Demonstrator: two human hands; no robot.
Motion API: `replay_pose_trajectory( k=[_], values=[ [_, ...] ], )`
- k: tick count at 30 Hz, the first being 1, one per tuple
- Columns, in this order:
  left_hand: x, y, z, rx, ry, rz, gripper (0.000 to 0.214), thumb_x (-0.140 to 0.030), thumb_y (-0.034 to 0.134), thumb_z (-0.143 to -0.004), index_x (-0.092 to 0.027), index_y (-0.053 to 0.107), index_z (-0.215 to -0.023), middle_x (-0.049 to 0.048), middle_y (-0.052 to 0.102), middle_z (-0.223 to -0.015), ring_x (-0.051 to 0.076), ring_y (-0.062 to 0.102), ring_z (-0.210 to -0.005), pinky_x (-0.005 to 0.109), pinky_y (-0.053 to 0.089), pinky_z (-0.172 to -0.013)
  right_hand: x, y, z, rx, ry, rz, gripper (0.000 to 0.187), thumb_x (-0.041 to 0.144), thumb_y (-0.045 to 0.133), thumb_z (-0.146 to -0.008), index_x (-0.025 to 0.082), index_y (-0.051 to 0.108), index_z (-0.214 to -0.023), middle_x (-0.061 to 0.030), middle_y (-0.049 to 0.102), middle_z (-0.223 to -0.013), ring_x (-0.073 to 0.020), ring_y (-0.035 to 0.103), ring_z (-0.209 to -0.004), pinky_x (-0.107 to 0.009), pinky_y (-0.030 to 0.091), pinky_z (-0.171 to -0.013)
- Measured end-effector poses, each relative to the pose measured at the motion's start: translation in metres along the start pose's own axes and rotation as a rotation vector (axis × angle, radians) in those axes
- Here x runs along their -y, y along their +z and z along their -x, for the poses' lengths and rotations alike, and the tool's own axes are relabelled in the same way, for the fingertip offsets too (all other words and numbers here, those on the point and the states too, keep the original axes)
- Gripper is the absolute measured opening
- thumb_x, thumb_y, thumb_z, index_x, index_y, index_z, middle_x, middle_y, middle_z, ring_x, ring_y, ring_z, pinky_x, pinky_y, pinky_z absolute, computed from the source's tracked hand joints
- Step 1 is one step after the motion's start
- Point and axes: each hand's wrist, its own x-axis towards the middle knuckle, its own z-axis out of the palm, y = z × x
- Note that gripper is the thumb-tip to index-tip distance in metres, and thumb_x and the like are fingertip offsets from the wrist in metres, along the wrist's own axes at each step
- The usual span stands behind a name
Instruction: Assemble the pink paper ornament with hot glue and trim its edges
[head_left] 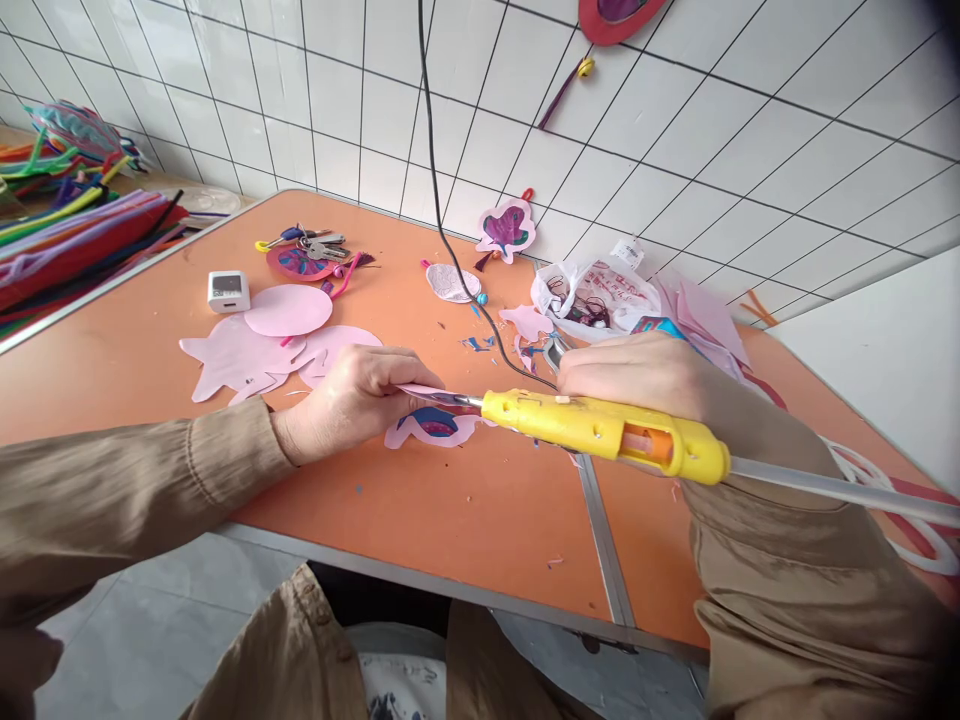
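My right hand [645, 375] is closed round a yellow glue gun [600, 430] with a clear glue stick out of its back. The gun's metal nozzle points left at a thin pink paper piece [420, 392] pinched in my left hand [352, 400]. Just below the nozzle a pink cut-out with blue and purple colouring [433, 428] lies flat on the orange table [465, 510]. The gun's black cord [450, 240] runs up and away over the table.
Plain pink paper shapes [262, 345] lie left of my left hand, with a small white device [228, 291] and keys [315, 245] behind. Coloured pipe cleaners [67, 240] are piled far left. A plastic bag [592, 295] and painted cut-outs [506, 228] sit near the tiled wall.
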Motion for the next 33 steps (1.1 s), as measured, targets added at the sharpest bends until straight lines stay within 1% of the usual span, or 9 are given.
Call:
replay_pose_trajectory(
  k=[3, 6, 9, 14, 19, 25, 28, 33],
  values=[
    [0.0008, 0.0006, -0.0001, -0.016, 0.006, -0.029, 0.025, -0.03, 0.063, -0.098, -0.014, 0.079, -0.09, 0.0016, 0.069, -0.052, 0.013, 0.063, -0.053, 0.023, 0.049, -0.051, 0.0027, -0.0023, 0.0013, -0.033, -0.002, 0.013, 0.032, 0.014, 0.053, -0.092, 0.022, 0.036, -0.066, 0.0042, 0.036, -0.061, -0.0109, 0.031, -0.053, -0.029, 0.023, -0.054],
    [0.0022, 0.0005, 0.0, -0.018, 0.008, -0.025, 0.025, -0.031, 0.062, -0.099, -0.014, 0.078, -0.09, 0.0007, 0.068, -0.051, 0.013, 0.062, -0.052, 0.023, 0.049, -0.051, 0.0044, -0.0047, 0.0028, -0.015, 0.02, 0.034, 0.033, 0.012, 0.052, -0.091, 0.023, 0.033, -0.065, 0.0041, 0.033, -0.062, -0.0112, 0.028, -0.054, -0.03, 0.022, -0.056],
    [0.0039, -0.0005, -0.0001, -0.015, 0.02, -0.021, 0.026, -0.033, 0.062, -0.099, -0.015, 0.078, -0.091, 0.0013, 0.069, -0.052, 0.013, 0.064, -0.054, 0.024, 0.05, -0.051, 0.0042, -0.0066, 0.0037, 0.0, 0.02, 0.03, 0.033, 0.012, 0.052, -0.09, 0.023, 0.034, -0.065, 0.0038, 0.032, -0.062, -0.0119, 0.026, -0.055, -0.03, 0.022, -0.056],
    [0.0056, -0.0011, -0.0003, -0.026, 0.04, -0.049, 0.024, -0.033, 0.065, -0.098, -0.015, 0.078, -0.089, 0.0023, 0.071, -0.055, 0.014, 0.065, -0.055, 0.024, 0.049, -0.052, 0.0032, -0.0072, 0.0022, -0.045, -0.024, 0.016, 0.033, 0.011, 0.049, -0.094, 0.023, 0.037, -0.064, 0.0029, 0.036, -0.062, -0.0126, 0.029, -0.055, -0.031, 0.022, -0.056],
    [0.0056, -0.0002, 0.0002, -0.038, 0.051, -0.073, 0.024, -0.03, 0.062, -0.099, -0.015, 0.076, -0.087, 0.0021, 0.07, -0.054, 0.014, 0.065, -0.056, 0.024, 0.05, -0.054, 0.0061, -0.0054, -0.0016, -0.082, -0.062, 0.009, 0.033, 0.013, 0.05, -0.094, 0.023, 0.037, -0.066, 0.0035, 0.036, -0.062, -0.0126, 0.03, -0.054, -0.031, 0.023, -0.055],
    [0.0053, 0.0005, -0.0002, -0.037, 0.082, -0.102, 0.019, -0.021, 0.061, -0.096, -0.015, 0.077, -0.087, 0.0024, 0.071, -0.057, 0.014, 0.066, -0.056, 0.023, 0.051, -0.054, 0.0091, -0.0039, -0.0031, -0.077, -0.06, -0.009, 0.028, 0.014, 0.051, -0.092, 0.023, 0.044, -0.066, 0.0024, 0.045, -0.059, -0.013, 0.035, -0.053, -0.031, 0.023, -0.055],
    [0.0045, 0.0007, -0.0005, -0.034, 0.08, -0.096, 0.018, -0.018, 0.061, -0.094, -0.015, 0.078, -0.087, 0.0021, 0.072, -0.057, 0.013, 0.066, -0.055, 0.022, 0.05, -0.053, 0.0092, -0.0035, -0.003, -0.079, -0.063, 0.002, 0.028, 0.015, 0.052, -0.092, 0.023, 0.046, -0.066, 0.0025, 0.045, -0.06, -0.0128, 0.034, -0.053, -0.032, 0.022, -0.055],
    [0.0033, 0.0011, -0.0004, -0.04, 0.077, -0.092, 0.017, -0.019, 0.063, -0.095, -0.014, 0.077, -0.086, 0.0011, 0.069, -0.053, 0.014, 0.065, -0.056, 0.023, 0.05, -0.054, 0.01, -0.0045, -0.0027, -0.09, -0.054, 0.002, 0.03, 0.016, 0.052, -0.093, 0.023, 0.048, -0.065, 0.0028, 0.043, -0.059, -0.0128, 0.033, -0.052, -0.031, 0.022, -0.054]
  ],
)
